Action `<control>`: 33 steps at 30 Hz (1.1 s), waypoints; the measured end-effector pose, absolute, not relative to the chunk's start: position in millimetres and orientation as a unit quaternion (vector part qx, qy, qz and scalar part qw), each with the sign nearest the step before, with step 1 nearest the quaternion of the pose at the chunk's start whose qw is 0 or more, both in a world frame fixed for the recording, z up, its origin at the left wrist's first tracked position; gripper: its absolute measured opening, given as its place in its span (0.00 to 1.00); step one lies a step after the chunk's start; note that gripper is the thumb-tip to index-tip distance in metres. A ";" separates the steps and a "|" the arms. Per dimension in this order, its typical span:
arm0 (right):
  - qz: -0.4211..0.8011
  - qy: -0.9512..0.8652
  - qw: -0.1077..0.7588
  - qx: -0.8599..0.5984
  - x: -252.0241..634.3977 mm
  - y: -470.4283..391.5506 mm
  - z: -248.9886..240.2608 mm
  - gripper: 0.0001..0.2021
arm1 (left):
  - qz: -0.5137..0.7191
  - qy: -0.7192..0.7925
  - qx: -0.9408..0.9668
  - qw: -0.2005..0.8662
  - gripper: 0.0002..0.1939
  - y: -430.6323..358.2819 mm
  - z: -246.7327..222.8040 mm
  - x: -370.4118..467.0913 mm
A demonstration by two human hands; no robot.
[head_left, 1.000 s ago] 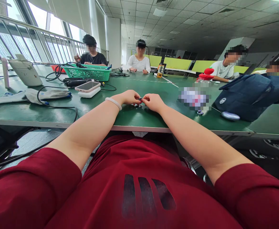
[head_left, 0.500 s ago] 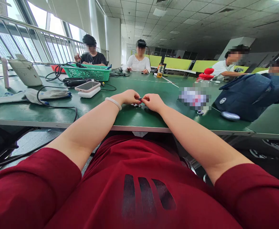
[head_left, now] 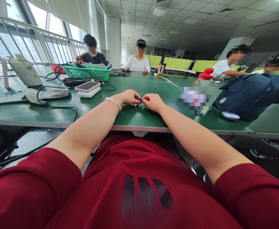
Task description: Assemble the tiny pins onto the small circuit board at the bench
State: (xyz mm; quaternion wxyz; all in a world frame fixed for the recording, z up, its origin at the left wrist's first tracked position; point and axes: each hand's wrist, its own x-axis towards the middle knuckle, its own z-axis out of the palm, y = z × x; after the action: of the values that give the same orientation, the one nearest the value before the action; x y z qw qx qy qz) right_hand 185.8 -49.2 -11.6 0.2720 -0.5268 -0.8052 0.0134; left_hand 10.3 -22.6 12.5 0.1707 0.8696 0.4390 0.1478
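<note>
Near the middle of the frame, just above the near edge of the green table (head_left: 158, 86), the seated person's two hands come together over something tiny. The left hand (head_left: 130, 96), with a white band (head_left: 114, 102) around its wrist, pinches a small dark piece (head_left: 140, 99) between thumb and fingers; the right hand (head_left: 153, 101) grips the same piece from the other side, so the fingertips almost meet around it. It is too small for me to tell what it is. Right beneath the fingers, on the tabletop, lie a few small bits (head_left: 137, 105), partly hidden by the left hand.

Left of centre, a pink-edged phone (head_left: 88, 86) rests on a white case (head_left: 89, 93), and behind them stands a green basket (head_left: 89, 74) with dark cables spilling over its side. Farther toward the left edge I see pale work gloves (head_left: 51, 94) lying flat, crossed by a black cable (head_left: 58, 107), and beyond them a tilted off-white container (head_left: 26, 73).

At centre right sits a blurred whitish package (head_left: 193, 98); past it, toward the right edge, a navy bag (head_left: 245, 98) slumps beside a smooth silvery oval (head_left: 230, 116). Across the upper part of the frame, a person in a white top (head_left: 138, 63) and one in a dark shirt (head_left: 94, 58) sit at the table's far side.
</note>
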 end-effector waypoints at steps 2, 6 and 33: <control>0.014 -0.805 0.271 -0.527 186.0 -48.9 -11.6 0.12 | 0.150 0.438 0.868 0.177 0.15 -21.4 11.8 10.1; 0.015 -0.805 0.271 -0.527 186.3 -48.3 -12.0 0.12 | 0.148 0.439 0.870 0.169 0.15 -19.9 10.9 9.8; 0.013 -0.809 0.261 -0.526 186.3 -48.9 -11.5 0.13 | 0.150 0.432 0.874 0.165 0.14 -19.7 11.6 8.4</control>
State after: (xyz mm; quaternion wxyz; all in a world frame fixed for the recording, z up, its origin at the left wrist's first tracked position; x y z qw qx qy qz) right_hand 186.3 -48.9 -11.5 0.2606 -0.5262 -0.8093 0.0128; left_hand 8.4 -19.7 11.6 0.1652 0.8737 0.4324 0.1499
